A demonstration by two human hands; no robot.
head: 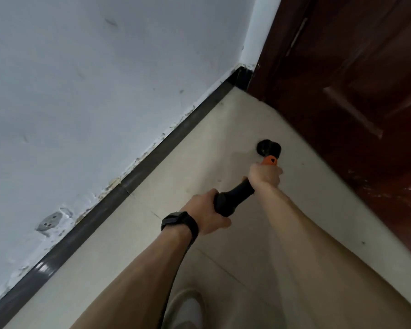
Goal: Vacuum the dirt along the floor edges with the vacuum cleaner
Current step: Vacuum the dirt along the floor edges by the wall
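Both hands hold the vacuum cleaner's black wand, which points down and away from me. My left hand, with a black watch on the wrist, grips the rear end of the black handle. My right hand grips it further forward, just behind an orange part. The round black nozzle sits on the pale tiled floor, close to the bottom of the dark wooden door. A black cord hangs from under my left wrist.
A white wall with a dark skirting board runs along the left into the corner. A wall socket sits low on that wall. A light shoe shows at the bottom.
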